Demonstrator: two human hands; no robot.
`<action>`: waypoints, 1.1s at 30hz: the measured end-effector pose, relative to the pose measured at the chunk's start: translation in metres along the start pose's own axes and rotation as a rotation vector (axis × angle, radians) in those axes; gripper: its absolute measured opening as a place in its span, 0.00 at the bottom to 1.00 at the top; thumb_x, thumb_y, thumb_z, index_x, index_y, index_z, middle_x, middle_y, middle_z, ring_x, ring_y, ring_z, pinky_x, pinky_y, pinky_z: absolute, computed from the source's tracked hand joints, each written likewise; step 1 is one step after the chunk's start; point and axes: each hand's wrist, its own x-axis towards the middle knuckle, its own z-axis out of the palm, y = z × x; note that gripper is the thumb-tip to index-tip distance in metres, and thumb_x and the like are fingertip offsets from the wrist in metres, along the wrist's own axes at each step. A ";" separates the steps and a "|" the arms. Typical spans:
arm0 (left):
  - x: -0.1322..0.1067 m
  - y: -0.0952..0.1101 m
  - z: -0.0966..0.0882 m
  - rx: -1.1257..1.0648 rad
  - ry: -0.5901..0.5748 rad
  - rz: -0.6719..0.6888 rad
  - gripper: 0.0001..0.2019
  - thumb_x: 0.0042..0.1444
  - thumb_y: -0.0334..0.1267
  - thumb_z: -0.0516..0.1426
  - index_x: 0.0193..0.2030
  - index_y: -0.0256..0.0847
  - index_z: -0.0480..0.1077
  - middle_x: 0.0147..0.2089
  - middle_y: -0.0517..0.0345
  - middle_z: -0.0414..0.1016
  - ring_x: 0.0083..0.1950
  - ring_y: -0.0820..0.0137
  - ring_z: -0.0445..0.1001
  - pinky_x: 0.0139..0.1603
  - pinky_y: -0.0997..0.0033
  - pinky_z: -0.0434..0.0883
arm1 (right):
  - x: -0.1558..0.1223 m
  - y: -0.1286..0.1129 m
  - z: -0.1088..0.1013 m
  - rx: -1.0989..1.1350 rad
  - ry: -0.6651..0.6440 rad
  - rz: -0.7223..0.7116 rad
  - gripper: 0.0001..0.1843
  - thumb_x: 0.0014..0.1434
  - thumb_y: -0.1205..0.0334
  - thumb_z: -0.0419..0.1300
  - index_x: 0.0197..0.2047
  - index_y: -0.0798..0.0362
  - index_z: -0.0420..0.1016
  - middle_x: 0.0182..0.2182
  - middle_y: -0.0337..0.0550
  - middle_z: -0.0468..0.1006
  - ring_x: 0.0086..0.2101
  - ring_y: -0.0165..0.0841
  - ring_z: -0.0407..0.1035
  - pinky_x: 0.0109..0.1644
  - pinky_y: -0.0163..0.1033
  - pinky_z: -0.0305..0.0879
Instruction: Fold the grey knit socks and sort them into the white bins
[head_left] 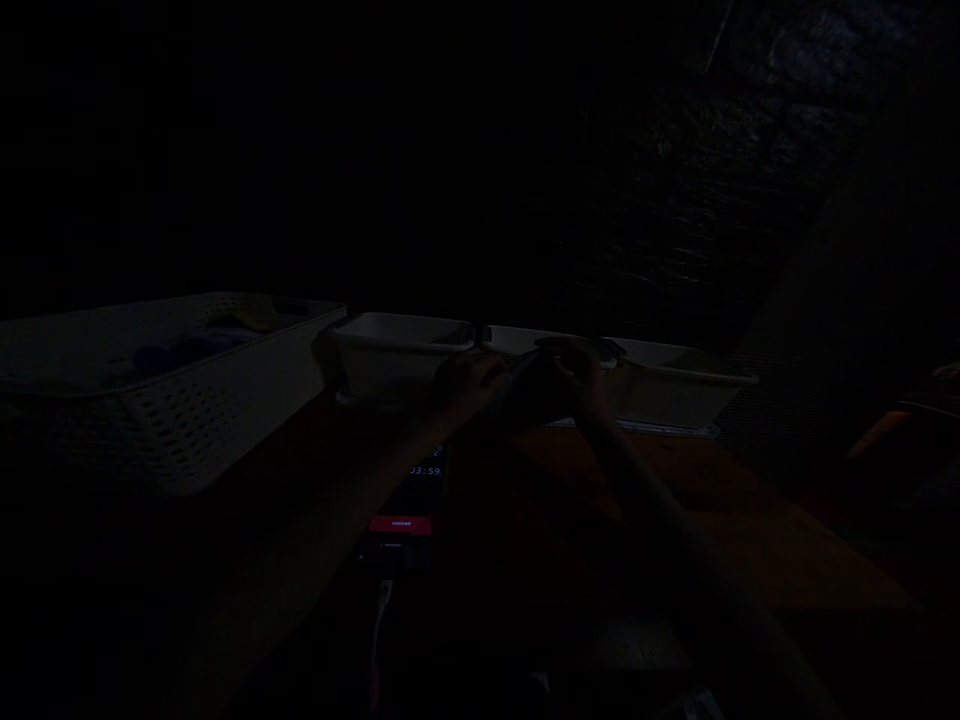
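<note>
The scene is very dark. Near the middle, my left hand (469, 378) and my right hand (581, 372) are raised in front of pale tubs, fingers bent. Between them hangs a dark cloth-like piece (523, 388), its left part faintly patterned. Both hands seem to pinch it by its upper part; the exact finger contact is lost in shadow. Right behind my right hand, another dark item (611, 350) lies over the rim of a pale tub (667, 385).
A white perforated basket (225, 425) with dark items inside stands at left. Another pale tub (405, 355) sits beside it. On the wooden table (720, 500), a lit phone (405, 500) lies below my left hand, with a cable (381, 610) running from it.
</note>
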 end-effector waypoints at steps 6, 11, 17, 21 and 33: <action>0.000 0.001 -0.001 0.007 0.007 0.019 0.03 0.58 0.32 0.56 0.37 0.40 0.71 0.37 0.57 0.75 0.40 0.68 0.73 0.42 0.68 0.68 | 0.000 0.001 0.001 -0.066 0.030 0.004 0.12 0.55 0.59 0.56 0.41 0.54 0.74 0.41 0.44 0.76 0.41 0.32 0.70 0.40 0.35 0.65; 0.002 -0.004 0.004 -0.300 -0.004 -0.141 0.03 0.57 0.33 0.57 0.37 0.39 0.70 0.37 0.58 0.76 0.38 0.71 0.75 0.40 0.72 0.69 | 0.001 0.002 0.000 -0.079 0.044 -0.026 0.12 0.54 0.59 0.56 0.39 0.55 0.74 0.42 0.46 0.75 0.41 0.32 0.69 0.39 0.35 0.65; 0.005 -0.019 0.009 -0.511 -0.060 -0.272 0.06 0.53 0.32 0.60 0.39 0.36 0.72 0.40 0.54 0.77 0.39 0.69 0.76 0.41 0.69 0.70 | 0.000 0.005 0.002 -0.005 0.029 -0.016 0.12 0.54 0.57 0.57 0.39 0.54 0.74 0.41 0.44 0.75 0.39 0.31 0.70 0.40 0.34 0.65; 0.003 -0.028 0.011 -0.432 -0.096 -0.273 0.05 0.52 0.34 0.60 0.36 0.37 0.74 0.37 0.55 0.77 0.40 0.66 0.75 0.44 0.65 0.69 | -0.001 0.005 0.004 0.017 0.011 0.002 0.12 0.54 0.55 0.57 0.38 0.53 0.73 0.40 0.44 0.75 0.39 0.31 0.69 0.40 0.34 0.65; 0.002 -0.037 0.015 -0.655 -0.149 -0.239 0.08 0.53 0.38 0.59 0.38 0.37 0.73 0.45 0.51 0.75 0.46 0.65 0.73 0.49 0.62 0.68 | 0.001 0.001 0.000 0.006 0.040 -0.019 0.12 0.54 0.51 0.55 0.34 0.52 0.69 0.34 0.42 0.74 0.38 0.31 0.69 0.43 0.37 0.66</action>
